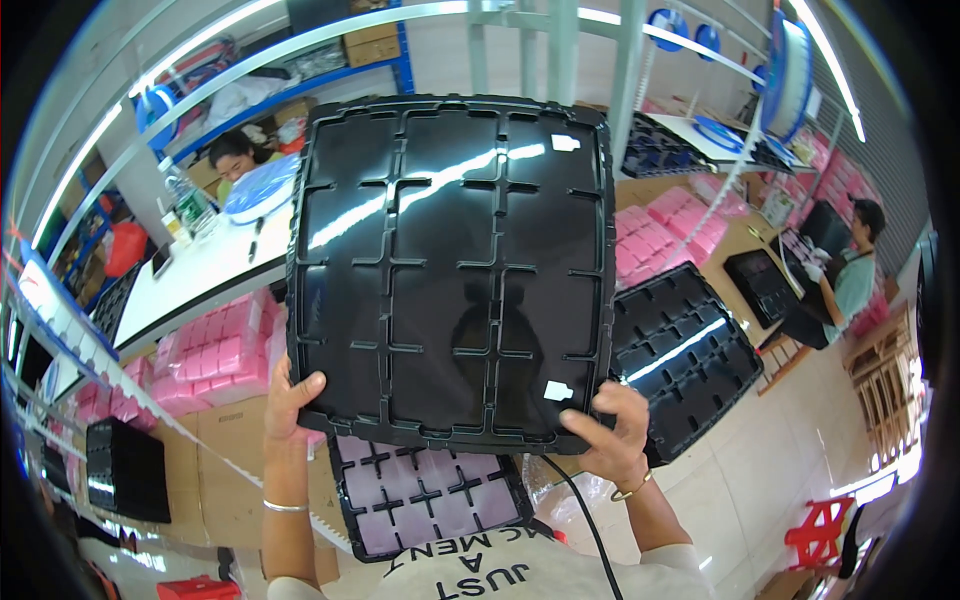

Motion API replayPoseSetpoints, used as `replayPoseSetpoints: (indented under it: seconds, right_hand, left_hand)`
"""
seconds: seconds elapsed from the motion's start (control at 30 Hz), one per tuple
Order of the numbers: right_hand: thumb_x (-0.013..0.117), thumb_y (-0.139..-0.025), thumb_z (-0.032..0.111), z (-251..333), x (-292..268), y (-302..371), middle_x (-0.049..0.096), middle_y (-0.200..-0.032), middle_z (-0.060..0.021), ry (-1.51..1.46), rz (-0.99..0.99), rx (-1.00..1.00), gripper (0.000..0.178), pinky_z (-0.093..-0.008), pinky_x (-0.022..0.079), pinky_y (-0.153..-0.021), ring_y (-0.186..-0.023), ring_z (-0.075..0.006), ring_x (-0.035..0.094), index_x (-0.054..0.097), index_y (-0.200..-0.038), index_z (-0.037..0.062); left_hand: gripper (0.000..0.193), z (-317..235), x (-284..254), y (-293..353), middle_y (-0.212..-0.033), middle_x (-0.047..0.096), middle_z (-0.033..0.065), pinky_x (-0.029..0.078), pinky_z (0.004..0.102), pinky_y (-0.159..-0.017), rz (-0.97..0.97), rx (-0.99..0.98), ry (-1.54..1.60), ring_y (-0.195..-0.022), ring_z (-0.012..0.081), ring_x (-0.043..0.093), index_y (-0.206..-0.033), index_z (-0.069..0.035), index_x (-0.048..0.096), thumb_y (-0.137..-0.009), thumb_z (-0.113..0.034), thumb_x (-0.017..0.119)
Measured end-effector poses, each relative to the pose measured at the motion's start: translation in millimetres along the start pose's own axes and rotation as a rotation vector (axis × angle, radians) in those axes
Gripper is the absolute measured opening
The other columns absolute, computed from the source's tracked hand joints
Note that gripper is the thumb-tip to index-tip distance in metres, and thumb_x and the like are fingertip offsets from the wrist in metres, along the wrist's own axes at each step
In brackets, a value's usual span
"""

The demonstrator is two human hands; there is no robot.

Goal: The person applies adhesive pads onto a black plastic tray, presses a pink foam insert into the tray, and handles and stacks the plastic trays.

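Observation:
A large, shiny black plastic tray [445,300] with moulded ridges is raised in front of me, tilted so that its broad face shows. Two small white patches lie along its right side, a far one [566,143] and a near one [558,390]. My left hand [290,398] grips the near left corner, thumb on the face and fingers hidden behind. At the near right corner, my right hand [612,432] holds the edge, one digit reaching over it close to the near patch. Below sits another black tray [522,495] with pale pink sheets in its compartments.
Black trays [690,350] are stacked at right. Pink packs lie at left [215,350] and right [668,230]. A black cable [590,515] hangs near my right arm. One co-worker [238,160] is at far left, another [855,270] at right. Red stools [822,535] stand on the floor.

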State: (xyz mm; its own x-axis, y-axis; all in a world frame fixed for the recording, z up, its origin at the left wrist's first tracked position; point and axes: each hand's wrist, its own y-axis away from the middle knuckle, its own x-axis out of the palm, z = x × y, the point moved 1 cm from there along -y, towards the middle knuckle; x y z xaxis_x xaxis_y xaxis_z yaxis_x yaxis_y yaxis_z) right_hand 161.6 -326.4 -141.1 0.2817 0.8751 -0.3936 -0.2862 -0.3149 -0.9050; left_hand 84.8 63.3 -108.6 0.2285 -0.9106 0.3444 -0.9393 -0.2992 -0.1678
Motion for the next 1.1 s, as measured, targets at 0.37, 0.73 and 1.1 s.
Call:
replayPoseSetpoints:
  seconds: [0.37, 0.73, 1.1]
  right_hand:
    - [0.066, -0.089, 0.01, -35, 6, 77, 0.068, -0.065, -0.0078, -0.514, 1.023, 0.942, 0.014, -0.0253, 0.051, -0.055, -0.052, -0.0129, 0.064, 0.072, -0.094, -0.0013]
    - [0.059, -0.1, 0.016, 68, 137, 58, 0.065, -0.106, -0.0052, -0.939, 0.735, 0.743, 0.027, -0.0247, 0.048, -0.086, -0.099, -0.0122, 0.062, 0.062, -0.118, -0.0028]
    - [0.057, -0.102, 0.03, 75, 186, 49, 0.063, -0.122, -0.0112, -0.985, 0.672, 0.97, 0.045, -0.0265, 0.045, -0.095, -0.108, -0.0149, 0.06, 0.053, -0.13, -0.006]
  left_hand:
    - [0.055, 45, -119, 170, -0.105, 0.065, 0.0057, 0.054, 0.0327, -0.087, -0.595, 0.196, 0.054, -0.094, 0.0178, 0.066, -0.122, -0.003, 0.054, -0.076, -0.012, 0.082]
    - [0.065, 55, -126, 240, -0.122, 0.062, 0.0129, 0.052, 0.0365, -0.098, -0.804, 0.16, 0.089, -0.109, 0.0234, 0.063, -0.134, 0.001, 0.049, -0.077, -0.006, 0.079]
    - [0.063, 55, -115, 272, -0.112, 0.066, 0.0101, 0.056, 0.0327, -0.09, -0.8, 0.111, 0.025, -0.099, 0.0181, 0.067, -0.128, 0.0, 0.054, -0.074, -0.015, 0.083]
